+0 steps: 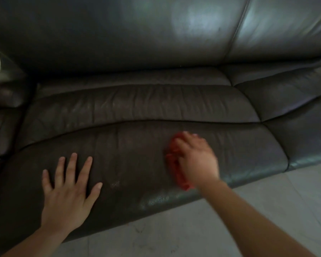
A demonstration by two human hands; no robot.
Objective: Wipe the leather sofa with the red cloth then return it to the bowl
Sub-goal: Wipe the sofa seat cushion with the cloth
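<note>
Red cloth is bunched under our right hand, which presses it on the front part of the seat cushion of the leather sofa. We see the cloth only along the left side of this hand, as a crumpled strip whose long axis runs from the back of the seat toward its front edge. The right hand is curled over it and grips it; the hand looks blurred, so we judge that it is in a wiping stroke. Our left hand lies flat and open on the same cushion, fingers spread, well apart from the cloth and holding nothing. It seems to serve only as support.

Dark brown leather covers the sofa; it is smooth, with fine wrinkles and deep seams between the padded sections, and it shines on the backrest. Pale floor shows below the seat edge. We cannot see the bowl in this view, so we cannot tell which way the cloth must travel later.
</note>
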